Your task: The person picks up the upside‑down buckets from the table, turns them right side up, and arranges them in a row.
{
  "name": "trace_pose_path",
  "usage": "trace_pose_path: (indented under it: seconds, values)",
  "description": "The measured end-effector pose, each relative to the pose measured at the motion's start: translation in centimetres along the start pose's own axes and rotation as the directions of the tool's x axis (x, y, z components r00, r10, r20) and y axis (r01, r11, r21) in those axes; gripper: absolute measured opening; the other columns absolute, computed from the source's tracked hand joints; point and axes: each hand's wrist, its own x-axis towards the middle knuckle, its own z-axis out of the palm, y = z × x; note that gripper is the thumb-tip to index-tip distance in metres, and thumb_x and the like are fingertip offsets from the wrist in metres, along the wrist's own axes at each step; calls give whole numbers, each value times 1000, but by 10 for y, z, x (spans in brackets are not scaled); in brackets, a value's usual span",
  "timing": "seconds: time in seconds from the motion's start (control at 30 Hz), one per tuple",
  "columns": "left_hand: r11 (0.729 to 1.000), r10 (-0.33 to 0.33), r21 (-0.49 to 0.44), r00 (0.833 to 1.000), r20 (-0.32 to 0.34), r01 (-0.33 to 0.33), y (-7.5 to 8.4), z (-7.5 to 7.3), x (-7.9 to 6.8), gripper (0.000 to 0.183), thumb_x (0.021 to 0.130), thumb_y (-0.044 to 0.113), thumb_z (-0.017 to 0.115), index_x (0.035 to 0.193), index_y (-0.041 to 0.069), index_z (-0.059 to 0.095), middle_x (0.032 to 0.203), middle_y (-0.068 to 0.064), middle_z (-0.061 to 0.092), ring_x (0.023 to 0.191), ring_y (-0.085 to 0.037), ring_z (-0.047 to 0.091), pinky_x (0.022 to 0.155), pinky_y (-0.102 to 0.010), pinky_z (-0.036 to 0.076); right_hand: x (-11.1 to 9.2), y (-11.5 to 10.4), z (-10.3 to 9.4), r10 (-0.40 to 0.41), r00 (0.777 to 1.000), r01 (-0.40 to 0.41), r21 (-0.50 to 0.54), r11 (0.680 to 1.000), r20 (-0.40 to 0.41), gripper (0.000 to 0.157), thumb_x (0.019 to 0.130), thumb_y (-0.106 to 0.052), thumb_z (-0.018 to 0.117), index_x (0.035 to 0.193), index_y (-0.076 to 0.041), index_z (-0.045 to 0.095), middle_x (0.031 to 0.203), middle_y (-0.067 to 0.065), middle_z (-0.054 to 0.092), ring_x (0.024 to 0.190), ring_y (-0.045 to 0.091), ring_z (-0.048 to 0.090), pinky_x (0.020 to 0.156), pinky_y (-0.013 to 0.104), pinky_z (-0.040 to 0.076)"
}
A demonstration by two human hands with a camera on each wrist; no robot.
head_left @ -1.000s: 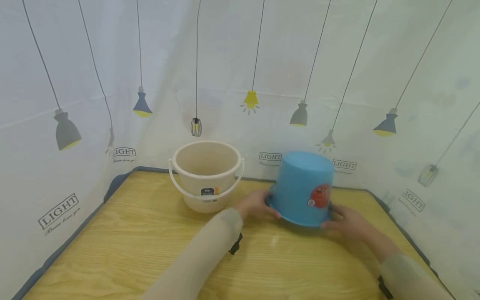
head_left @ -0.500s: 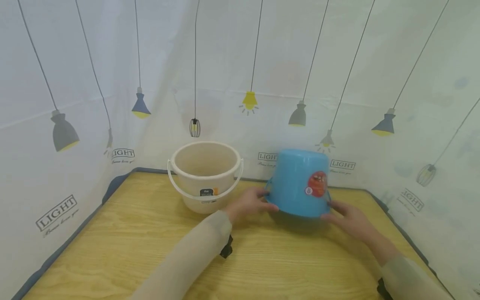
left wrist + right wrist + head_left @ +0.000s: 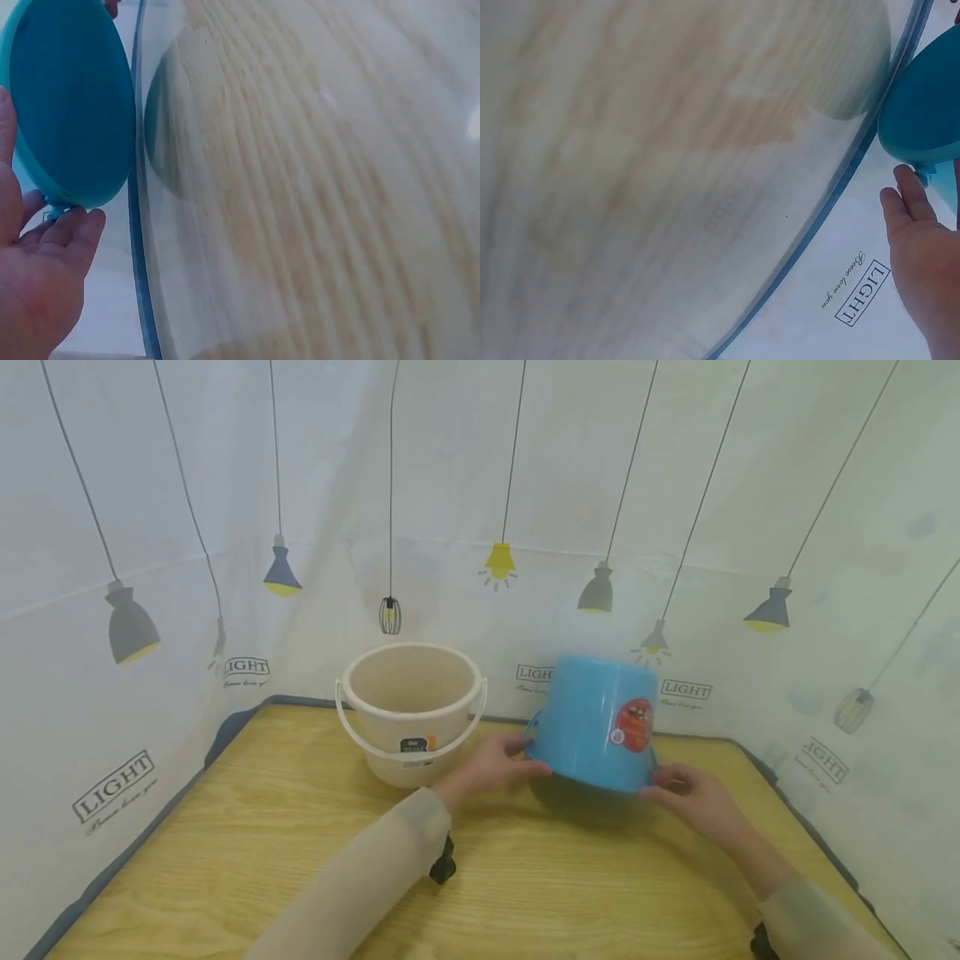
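Note:
A blue bucket [image 3: 592, 722] with a red label is held upside down above the table, tilted a little. My left hand [image 3: 495, 768] grips its rim on the left, and my right hand [image 3: 697, 797] grips the rim on the right. In the left wrist view the dark inside of the blue bucket [image 3: 71, 97] shows, with the left fingers [image 3: 75, 229] at its rim by the handle joint. The right fingers [image 3: 907, 199] touch the rim in the right wrist view. A cream bucket [image 3: 412, 718] stands upright to the left, its white handle hanging down in front.
The wood-grain table [image 3: 300, 860] spreads under both arms, with a dark blue edging along its border. A white curtain [image 3: 450, 468] printed with lamps surrounds the table at the back and sides, close behind both buckets.
Both hands have raised the blue bucket slightly and shifted it a little to the left, tilting it so the right side sits lower. The cream bucket has stayed in place.

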Motion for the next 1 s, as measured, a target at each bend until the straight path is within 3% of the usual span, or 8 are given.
trace_pose_path:
  seconds: [0.23, 0.43, 0.63, 0.7, 0.83, 0.9, 0.97, 1.0]
  values:
    - [999, 36, -3, 999, -38, -36, 1, -7, 1, 81, 92, 52, 88, 160, 20, 58, 171, -7, 49, 160, -32, 46, 131, -51, 41, -2, -3, -1, -40, 999, 41, 13, 999, -30, 47, 104, -47, 76, 131, -8, 71, 138, 19, 73, 131, 42, 69, 102, 49, 64]
    - [995, 98, 3, 993, -69, -98, 1, -10, 2, 68, 97, 47, 84, 153, 13, 65, 175, -15, 41, 149, -42, 57, 122, -52, 52, -6, -10, -3, -6, 1000, 7, 50, 999, -25, 50, 108, -51, 68, 137, -10, 69, 139, 14, 73, 131, 33, 67, 102, 38, 58]
    - [986, 159, 65, 980, -123, -152, 3, -9, 1, 48, 107, 39, 73, 149, 16, 69, 171, -8, 49, 157, -29, 51, 131, -47, 42, -12, -18, -4, 5, 1000, -3, 106, 994, -19, 59, 112, -52, 61, 149, -6, 60, 149, 20, 66, 140, 40, 60, 115, 57, 54]
    - [985, 173, 54, 974, -147, -167, 4, -6, 0, 43, 109, 35, 71, 147, 17, 70, 169, -7, 52, 160, -26, 48, 133, -46, 39, -12, -18, -5, 11, 1000, -8, 114, 993, -26, 60, 112, -53, 60, 150, -7, 59, 151, 20, 64, 140, 38, 59, 115, 58, 53]
    - [982, 181, -13, 964, -195, -188, 8, -1, 0, 37, 110, 24, 69, 145, 15, 71, 168, -9, 52, 159, -29, 48, 131, -48, 42, -11, -15, -7, 10, 999, -3, 131, 991, -54, 54, 112, -53, 60, 145, -11, 62, 143, 12, 71, 128, 17, 64, 108, 37, 54]
    - [979, 179, -54, 960, -216, -194, 11, 1, -1, 36, 110, 20, 69, 145, 13, 72, 169, -9, 51, 159, -30, 48, 129, -48, 44, -10, -12, -8, -11, 999, 20, 224, 974, -42, 49, 114, -47, 60, 146, -10, 61, 138, 4, 74, 124, 7, 66, 105, 26, 54]
    - [978, 172, -79, 956, -237, -195, 15, 4, -2, 35, 109, 17, 70, 144, 13, 72, 168, -7, 53, 157, -30, 50, 126, -46, 48, -9, -8, -10, -38, 999, 44, 346, 937, -22, 40, 115, -39, 59, 146, -13, 61, 134, -6, 75, 120, 0, 68, 102, 18, 56]
    - [976, 173, -89, 954, -244, -199, 17, 5, -2, 35, 109, 16, 70, 143, 13, 73, 167, -7, 54, 156, -30, 52, 124, -46, 50, -8, -6, -10, -55, 998, 54, 426, 903, -10, 35, 116, -33, 58, 146, -14, 61, 131, -10, 76, 120, -2, 69, 102, 16, 57]
